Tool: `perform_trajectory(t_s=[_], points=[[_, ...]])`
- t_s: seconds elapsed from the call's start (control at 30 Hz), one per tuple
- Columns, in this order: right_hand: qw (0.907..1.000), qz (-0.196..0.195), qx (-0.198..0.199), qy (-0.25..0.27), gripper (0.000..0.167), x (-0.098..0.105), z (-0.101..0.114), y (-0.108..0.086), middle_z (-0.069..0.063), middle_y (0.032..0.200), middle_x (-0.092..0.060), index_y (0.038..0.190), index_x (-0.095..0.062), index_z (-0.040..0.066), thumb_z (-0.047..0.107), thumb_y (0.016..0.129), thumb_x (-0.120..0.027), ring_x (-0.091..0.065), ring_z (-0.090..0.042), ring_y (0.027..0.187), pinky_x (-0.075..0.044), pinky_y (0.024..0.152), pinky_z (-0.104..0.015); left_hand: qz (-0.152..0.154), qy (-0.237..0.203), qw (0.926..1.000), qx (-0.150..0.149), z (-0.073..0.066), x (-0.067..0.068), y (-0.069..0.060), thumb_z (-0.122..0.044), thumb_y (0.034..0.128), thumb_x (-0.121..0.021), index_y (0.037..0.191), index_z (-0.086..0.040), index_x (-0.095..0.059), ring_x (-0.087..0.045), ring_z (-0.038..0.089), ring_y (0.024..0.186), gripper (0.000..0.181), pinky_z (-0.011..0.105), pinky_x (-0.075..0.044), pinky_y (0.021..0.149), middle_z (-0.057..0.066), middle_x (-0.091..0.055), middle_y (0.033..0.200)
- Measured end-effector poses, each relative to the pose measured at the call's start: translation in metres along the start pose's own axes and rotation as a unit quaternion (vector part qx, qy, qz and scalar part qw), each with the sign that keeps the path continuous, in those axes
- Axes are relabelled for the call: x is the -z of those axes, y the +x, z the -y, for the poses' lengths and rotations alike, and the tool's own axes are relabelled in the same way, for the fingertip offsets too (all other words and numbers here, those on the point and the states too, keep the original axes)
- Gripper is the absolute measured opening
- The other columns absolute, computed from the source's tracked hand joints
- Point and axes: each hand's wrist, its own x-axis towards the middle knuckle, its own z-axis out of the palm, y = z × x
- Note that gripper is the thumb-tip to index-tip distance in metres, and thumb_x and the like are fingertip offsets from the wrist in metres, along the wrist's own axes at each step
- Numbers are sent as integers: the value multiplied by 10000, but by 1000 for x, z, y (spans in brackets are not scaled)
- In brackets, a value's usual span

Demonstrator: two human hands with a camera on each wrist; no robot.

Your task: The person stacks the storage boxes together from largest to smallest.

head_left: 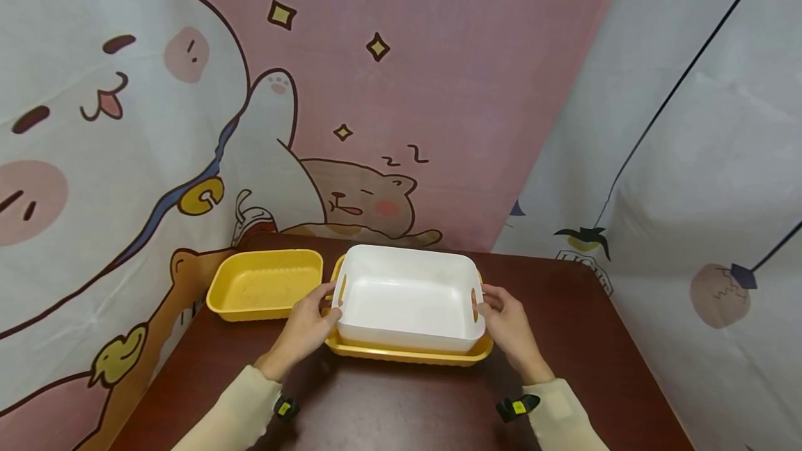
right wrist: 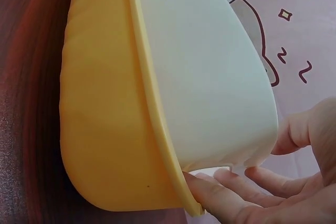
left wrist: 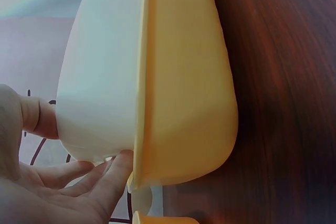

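Note:
A white rectangular plastic basket with an oval handle slot at each end stands partly inside a yellow basin. Its upper walls rise well above the yellow rim. My left hand grips the left end at the handle slot, thumb at the top edge and fingers against the outer wall. At the opposite end my right hand holds the other slot in the same way. Both wrist views show the white wall going down behind the yellow rim; the basket's underside is hidden.
A second yellow basin sits at the left on the dark brown table, close to my left hand. Behind the table hangs a cartoon-printed cloth, and another pale cloth runs along the right side.

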Motion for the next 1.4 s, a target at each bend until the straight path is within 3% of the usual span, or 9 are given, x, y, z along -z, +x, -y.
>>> perform_trajectory(t_s=[0.37, 0.57, 0.97, 1.13, 1.27, 1.4], points=[[9998, -31, -36, -209, 552, -3, 1, -3, -280, 1628, -659, 1697, -541, 44, 202, 1175, -630, -705, -454, 1440, -618, 1204, -627, -53, 27, 10000, 10, -3, 4, -4, -113, 1082, -693, 1662, 14, -594, -797, 367, 1297, 602, 380, -694, 965, 238, -737, 1553], [9988, -182, 128, -430, 551, -3, 3, -4, -286, 1635, -657, 1679, -559, 26, 188, 1157, -627, -700, -468, 1465, -590, 1232, -644, -50, 49, 10000, 18, -3, 5, -5, -120, 1096, -684, 1673, -2, -585, -791, 369, 1312, 597, 439, -693, 1020, 225, -719, 1589], [9895, -575, 838, -1030, 536, -5, 6, -10, -277, 1623, -609, 1646, -574, -20, 125, 1134, -636, -705, -468, 1459, -606, 1210, -632, -127, -74, 9997, -182, -1, 12, -7, -98, 1121, -667, 1661, -36, -605, -777, 375, 1354, 547, 557, -658, 1142, 190, -700, 1634], [9814, -796, 1250, -1223, 521, -8, 8, -12, -265, 1619, -599, 1611, -605, -35, 92, 1109, -662, -679, -455, 1429, -570, 1245, -648, -138, -129, 9996, -202, 0, 17, -8, -106, 1140, -655, 1651, -40, -617, -774, 376, 1370, 516, 515, -671, 1124, 190, -690, 1642], [9741, -833, 1584, -1378, 531, -11, 13, -16, -278, 1640, -580, 1602, -608, -37, 76, 1089, -688, -621, -478, 1497, -494, 1303, -701, -203, -139, 9995, -196, 1, 20, -10, -121, 1149, -663, 1638, -43, -631, -783, 357, 1359, 496, 449, -685, 1079, 189, -688, 1648], [9675, -787, 1858, -1524, 554, -17, 16, -21, -285, 1662, -563, 1618, -593, -39, 56, 1083, -699, -588, -499, 1554, -465, 1320, -722, -325, 20, 9991, -257, 4, 22, -11, -132, 1159, -677, 1621, -43, -650, -775, 363, 1375, 471, 492, -678, 1111, 180, -698, 1644]])
